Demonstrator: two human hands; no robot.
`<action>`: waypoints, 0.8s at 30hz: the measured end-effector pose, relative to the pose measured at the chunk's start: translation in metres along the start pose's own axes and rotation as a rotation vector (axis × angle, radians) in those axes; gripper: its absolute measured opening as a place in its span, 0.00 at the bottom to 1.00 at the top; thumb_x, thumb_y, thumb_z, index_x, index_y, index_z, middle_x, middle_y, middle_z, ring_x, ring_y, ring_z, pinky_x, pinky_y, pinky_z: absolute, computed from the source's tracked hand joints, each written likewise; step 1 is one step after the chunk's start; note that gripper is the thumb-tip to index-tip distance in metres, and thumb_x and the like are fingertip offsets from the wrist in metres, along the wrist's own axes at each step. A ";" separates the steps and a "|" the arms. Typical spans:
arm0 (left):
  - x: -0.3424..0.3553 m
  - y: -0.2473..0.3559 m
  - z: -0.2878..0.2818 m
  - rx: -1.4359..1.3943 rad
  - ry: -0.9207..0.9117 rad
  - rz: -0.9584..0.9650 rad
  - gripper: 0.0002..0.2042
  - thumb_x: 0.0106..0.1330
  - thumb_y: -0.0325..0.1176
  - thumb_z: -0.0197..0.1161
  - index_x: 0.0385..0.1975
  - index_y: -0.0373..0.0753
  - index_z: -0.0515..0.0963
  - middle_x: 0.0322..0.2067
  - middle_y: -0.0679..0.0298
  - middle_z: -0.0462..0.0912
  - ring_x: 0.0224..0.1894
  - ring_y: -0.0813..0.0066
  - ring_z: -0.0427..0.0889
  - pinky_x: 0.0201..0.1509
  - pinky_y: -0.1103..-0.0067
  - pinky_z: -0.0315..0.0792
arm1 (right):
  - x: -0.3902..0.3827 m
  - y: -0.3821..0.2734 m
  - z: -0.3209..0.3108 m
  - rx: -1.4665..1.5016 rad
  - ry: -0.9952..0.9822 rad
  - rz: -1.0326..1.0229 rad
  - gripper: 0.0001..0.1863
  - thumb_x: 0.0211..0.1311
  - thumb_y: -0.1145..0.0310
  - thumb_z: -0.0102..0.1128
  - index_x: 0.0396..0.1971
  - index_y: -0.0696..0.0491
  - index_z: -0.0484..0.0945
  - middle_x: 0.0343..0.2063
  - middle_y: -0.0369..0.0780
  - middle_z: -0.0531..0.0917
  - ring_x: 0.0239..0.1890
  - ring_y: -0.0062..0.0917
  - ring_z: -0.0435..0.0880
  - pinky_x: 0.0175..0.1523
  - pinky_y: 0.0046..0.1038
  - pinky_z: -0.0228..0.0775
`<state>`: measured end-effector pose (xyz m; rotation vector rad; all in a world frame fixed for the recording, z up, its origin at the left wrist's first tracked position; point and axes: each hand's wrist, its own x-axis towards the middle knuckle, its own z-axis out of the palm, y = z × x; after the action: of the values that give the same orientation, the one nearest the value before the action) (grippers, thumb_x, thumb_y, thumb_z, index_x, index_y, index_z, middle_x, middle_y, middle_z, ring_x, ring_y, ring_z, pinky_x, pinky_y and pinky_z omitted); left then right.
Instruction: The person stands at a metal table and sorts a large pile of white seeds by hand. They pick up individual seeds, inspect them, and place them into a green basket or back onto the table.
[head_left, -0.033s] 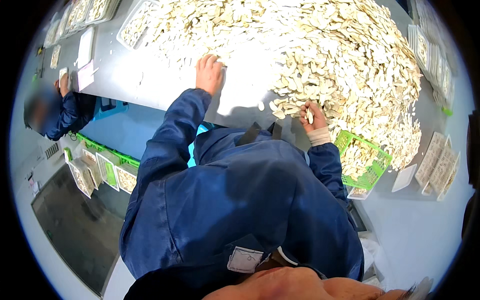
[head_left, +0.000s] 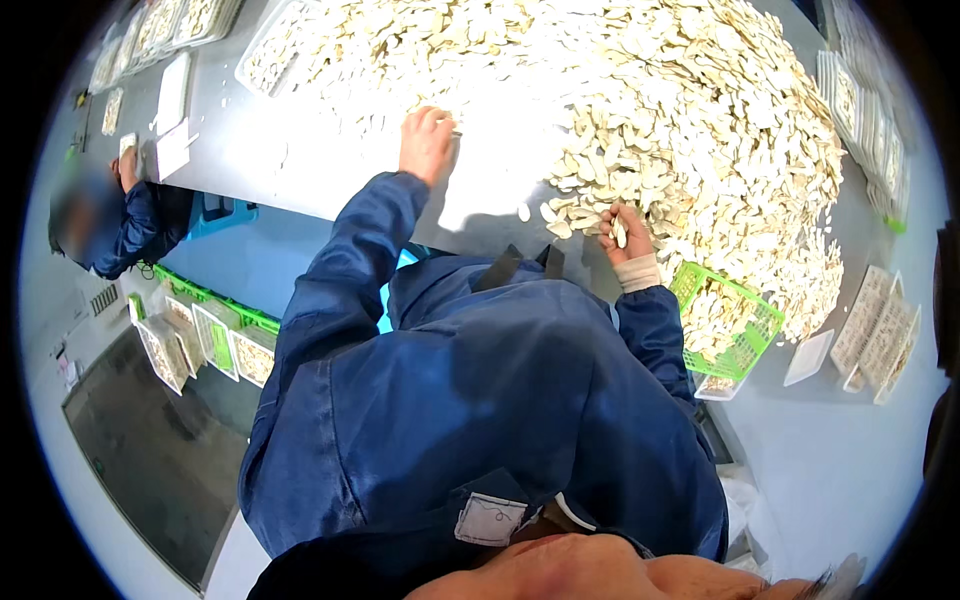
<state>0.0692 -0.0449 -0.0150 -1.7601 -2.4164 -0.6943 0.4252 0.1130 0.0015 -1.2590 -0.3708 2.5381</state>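
Observation:
A large heap of pale, flat dried slices (head_left: pixel 700 120) covers the grey metal table (head_left: pixel 480 232). At the heap's near left edge is my left hand (head_left: pixel 427 143), palm down with its fingers bent and close together. A pale bit shows beside its fingertips, but the glare hides what they hold. My right hand (head_left: pixel 626 234) is nearer to me, at the front edge of the heap. Its fingers are closed on a few slices (head_left: pixel 620 233). A single loose slice (head_left: pixel 524 212) lies between the two hands.
A green basket (head_left: pixel 745 325) of slices leans at my right. Clear plastic tubs (head_left: pixel 275 60) stand at the far left, stacked trays (head_left: pixel 870 125) at the right. Filled boxes (head_left: pixel 253 357) hang by a green rail. A co-worker's hand (head_left: pixel 127 170) holds a small pale object.
My left hand has shifted slightly to the right along the heap's edge. My right hand keeps its place and its slices.

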 end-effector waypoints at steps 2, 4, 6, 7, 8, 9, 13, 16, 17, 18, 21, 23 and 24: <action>0.018 0.012 0.014 -0.074 -0.077 0.045 0.14 0.49 0.25 0.61 0.38 0.42 0.76 0.40 0.61 0.76 0.46 0.60 0.72 0.51 0.67 0.64 | 0.002 0.003 0.003 -0.038 0.017 -0.007 0.10 0.63 0.62 0.54 0.34 0.53 0.73 0.28 0.38 0.77 0.27 0.22 0.73 0.25 0.21 0.63; 0.030 0.028 0.029 -0.102 -0.172 0.066 0.13 0.50 0.27 0.60 0.38 0.42 0.77 0.39 0.62 0.75 0.43 0.62 0.73 0.47 0.68 0.66 | 0.003 0.004 0.009 -0.037 -0.025 0.003 0.09 0.63 0.62 0.54 0.33 0.53 0.72 0.27 0.37 0.76 0.26 0.21 0.73 0.25 0.21 0.63; 0.035 0.035 0.042 -0.065 -0.246 0.047 0.12 0.51 0.28 0.60 0.38 0.42 0.76 0.38 0.61 0.74 0.42 0.62 0.73 0.45 0.68 0.67 | 0.000 0.005 0.017 -0.060 -0.058 -0.007 0.09 0.63 0.62 0.54 0.33 0.53 0.72 0.27 0.37 0.76 0.26 0.21 0.73 0.25 0.21 0.64; 0.038 0.038 0.046 -0.048 -0.284 0.042 0.12 0.52 0.28 0.60 0.38 0.42 0.76 0.37 0.61 0.74 0.41 0.62 0.73 0.45 0.68 0.67 | 0.000 0.004 0.017 -0.060 -0.046 -0.004 0.09 0.63 0.62 0.54 0.33 0.53 0.72 0.27 0.37 0.76 0.26 0.21 0.73 0.25 0.21 0.63; 0.041 0.038 0.049 -0.052 -0.308 0.047 0.10 0.52 0.28 0.60 0.36 0.42 0.75 0.37 0.61 0.74 0.41 0.61 0.73 0.44 0.68 0.68 | -0.002 0.004 0.016 -0.054 -0.047 -0.006 0.09 0.63 0.62 0.54 0.33 0.53 0.72 0.27 0.37 0.76 0.26 0.21 0.73 0.25 0.21 0.63; 0.042 0.036 0.050 -0.056 -0.332 0.053 0.09 0.53 0.29 0.61 0.34 0.41 0.75 0.36 0.60 0.74 0.41 0.61 0.74 0.43 0.68 0.69 | -0.003 0.003 0.015 -0.047 -0.049 -0.008 0.09 0.63 0.62 0.54 0.33 0.53 0.72 0.27 0.37 0.76 0.26 0.21 0.73 0.25 0.21 0.63; 0.039 0.025 0.055 -0.096 -0.399 0.032 0.05 0.54 0.30 0.59 0.29 0.39 0.73 0.32 0.57 0.75 0.37 0.57 0.76 0.40 0.66 0.70 | -0.002 0.008 0.007 -0.027 -0.047 -0.003 0.09 0.63 0.62 0.54 0.33 0.53 0.73 0.27 0.37 0.76 0.26 0.21 0.73 0.26 0.21 0.63; 0.037 0.019 0.052 -0.161 -0.440 -0.045 0.05 0.55 0.30 0.58 0.30 0.38 0.73 0.30 0.55 0.75 0.36 0.55 0.76 0.40 0.66 0.70 | 0.000 0.011 0.006 -0.028 -0.027 0.003 0.10 0.63 0.62 0.54 0.33 0.54 0.73 0.27 0.38 0.77 0.26 0.21 0.74 0.26 0.21 0.64; 0.036 0.018 0.050 -0.189 -0.446 -0.076 0.05 0.56 0.30 0.58 0.30 0.37 0.73 0.30 0.54 0.76 0.36 0.55 0.76 0.40 0.66 0.70 | 0.001 0.011 0.007 -0.030 -0.019 0.006 0.10 0.63 0.61 0.53 0.33 0.54 0.73 0.27 0.38 0.77 0.27 0.21 0.74 0.26 0.21 0.64; 0.035 0.017 0.047 -0.238 -0.422 -0.182 0.05 0.56 0.30 0.57 0.30 0.37 0.73 0.30 0.54 0.76 0.36 0.54 0.76 0.41 0.66 0.70 | 0.001 0.010 0.008 -0.026 -0.030 0.001 0.11 0.64 0.61 0.53 0.33 0.54 0.73 0.27 0.38 0.77 0.26 0.21 0.74 0.26 0.21 0.65; 0.036 0.014 0.034 -0.314 -0.363 -0.420 0.07 0.57 0.31 0.57 0.33 0.36 0.74 0.32 0.52 0.76 0.37 0.54 0.76 0.43 0.69 0.71 | 0.004 0.009 0.009 -0.022 -0.051 -0.006 0.11 0.64 0.62 0.53 0.33 0.55 0.73 0.28 0.39 0.77 0.26 0.21 0.74 0.26 0.22 0.65; 0.028 0.015 0.031 -0.367 -0.425 -0.381 0.07 0.57 0.31 0.57 0.33 0.36 0.74 0.32 0.52 0.77 0.38 0.53 0.76 0.43 0.68 0.71 | 0.007 0.010 0.010 -0.028 -0.059 0.005 0.10 0.64 0.62 0.53 0.34 0.55 0.73 0.28 0.39 0.78 0.26 0.22 0.74 0.26 0.22 0.66; 0.024 0.016 0.032 -0.394 -0.455 -0.362 0.07 0.57 0.31 0.57 0.33 0.36 0.74 0.32 0.51 0.77 0.38 0.53 0.76 0.43 0.67 0.71 | 0.007 0.010 0.011 -0.036 -0.049 0.006 0.10 0.64 0.62 0.53 0.34 0.55 0.73 0.28 0.39 0.78 0.26 0.22 0.74 0.26 0.22 0.66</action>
<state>0.0826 -0.0073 -0.0316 -1.7811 -3.1421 -0.9476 0.4109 0.1053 -0.0010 -1.2141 -0.4258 2.5827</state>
